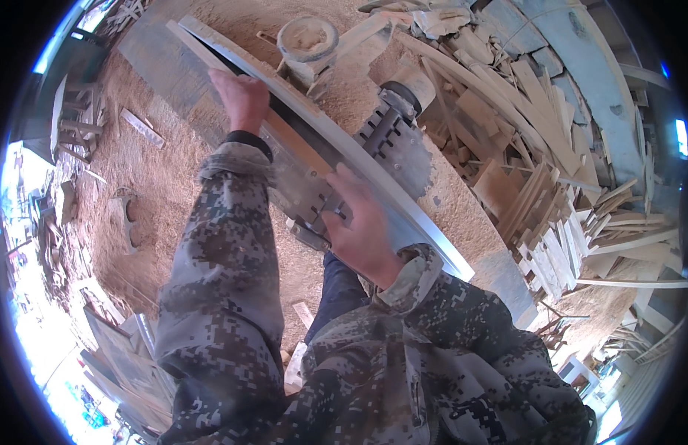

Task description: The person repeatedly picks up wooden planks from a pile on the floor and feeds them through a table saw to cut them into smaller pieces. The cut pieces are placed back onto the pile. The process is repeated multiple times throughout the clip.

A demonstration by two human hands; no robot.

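One board (298, 150), two hands

It lies beside one metal fence (431, 236), long axis slanting far left to near right. The left hand (242, 96) grasps it; the right hand (359, 226), fingers spread, is at its near end.

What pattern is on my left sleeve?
Your left sleeve has pixelated brown and grey camouflage, clearest in head view.

Hands (241, 98) (361, 228): two are shown.
Camouflage sleeves (229, 245) (481, 319): two are shown.
Wooden strip (303, 151): one is counted.
Metal rail (427, 222): one is counted.
Offcuts (541, 111) at right: too many to be counted.
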